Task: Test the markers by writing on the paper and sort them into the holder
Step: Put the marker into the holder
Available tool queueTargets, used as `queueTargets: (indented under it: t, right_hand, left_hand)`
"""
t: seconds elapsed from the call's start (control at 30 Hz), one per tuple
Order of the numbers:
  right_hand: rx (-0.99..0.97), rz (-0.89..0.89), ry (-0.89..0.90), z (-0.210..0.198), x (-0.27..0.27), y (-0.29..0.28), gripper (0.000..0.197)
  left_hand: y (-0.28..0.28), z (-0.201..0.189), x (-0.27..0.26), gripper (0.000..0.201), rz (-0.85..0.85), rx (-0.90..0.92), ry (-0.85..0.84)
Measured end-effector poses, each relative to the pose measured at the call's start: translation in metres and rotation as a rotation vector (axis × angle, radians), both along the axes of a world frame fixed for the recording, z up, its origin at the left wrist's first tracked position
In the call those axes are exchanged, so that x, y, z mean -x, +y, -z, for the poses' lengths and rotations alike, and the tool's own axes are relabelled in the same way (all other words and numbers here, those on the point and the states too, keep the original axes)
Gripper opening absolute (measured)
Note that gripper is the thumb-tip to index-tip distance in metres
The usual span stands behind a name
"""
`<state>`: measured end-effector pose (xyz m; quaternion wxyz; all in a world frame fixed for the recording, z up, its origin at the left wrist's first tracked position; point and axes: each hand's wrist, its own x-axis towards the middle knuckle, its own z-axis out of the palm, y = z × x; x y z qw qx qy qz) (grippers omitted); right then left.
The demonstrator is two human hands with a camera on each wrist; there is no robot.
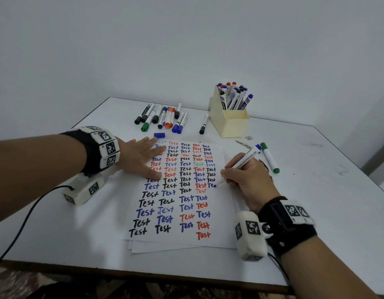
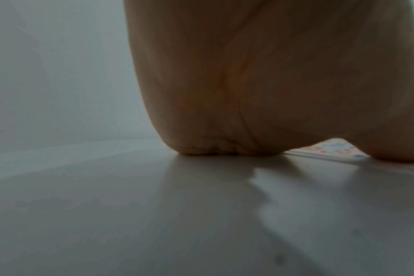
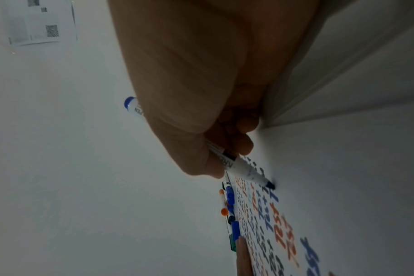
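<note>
our right hand [image 1: 249,180] pinches the blue marker [image 1: 242,164] — tip on the paper [image 1: 219,212]; our left hand [image 1: 141,157] presses it, fingers flat.

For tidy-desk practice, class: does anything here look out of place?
A loose blue cap lies alone above the paper, off its marker. A green marker lies apart from the main pile.

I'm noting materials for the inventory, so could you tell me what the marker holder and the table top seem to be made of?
The marker holder looks like moulded plastic: cream, opaque, with rounded corners and a smooth, faintly glossy wall. The table top seems to be white laminate over board, smooth and matt with a few scuffs and a dark edge; its core cannot be seen.
</note>
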<state>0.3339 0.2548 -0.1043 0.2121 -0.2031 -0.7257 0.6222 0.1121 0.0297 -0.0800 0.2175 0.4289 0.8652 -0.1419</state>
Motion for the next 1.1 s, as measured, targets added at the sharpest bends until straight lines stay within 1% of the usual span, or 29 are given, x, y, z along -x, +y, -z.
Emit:
queueTargets:
  t: [0.1, 0.23, 0.5, 0.67, 0.87, 0.93, 1.03, 1.1]
  right_hand:
    - [-0.005, 0.024, 0.027, 0.0014, 0.0010, 0.0022, 0.015]
    - [-0.004, 0.005, 0.015, 0.0021, 0.0015, 0.0018, 0.013]
    - [0.017, 0.026, 0.044, 0.0025, 0.0021, 0.0037, 0.017]
    - [-0.004, 0.022, 0.019, 0.0034, 0.0022, 0.0043, 0.021]
    - [-0.002, 0.029, 0.027, 0.0033, 0.0021, 0.0039, 0.021]
    - [0.042, 0.044, 0.038, 0.0034, 0.0029, 0.0048, 0.024]
    - [0.171, 0.070, 0.063, 0.0003, 0.0050, 0.0046, 0.023]
    - [0.223, 0.079, 0.095, -0.0062, 0.0071, 0.0044, 0.020]
  left_hand:
    - [0.0002, 0.0000, 0.0003, 0.153, -0.001, 0.000, 0.001]
    - [0.0001, 0.0001, 0.0006, 0.153, 0.000, 0.001, -0.001]
    - [0.0004, -0.0011, -0.0003, 0.153, 0.002, 0.003, -0.007]
    - [-0.0002, -0.0013, -0.0010, 0.154, 0.004, 0.002, -0.002]
    - [0.0013, -0.0021, -0.0020, 0.154, 0.007, 0.016, 0.009]
    - [0.0016, -0.0024, -0.0024, 0.155, 0.007, 0.016, 0.012]
    - [0.0015, -0.0026, -0.0014, 0.151, 0.008, 0.018, 0.016]
    - [0.0020, -0.0032, -0.0021, 0.139, 0.000, 0.020, 0.022]
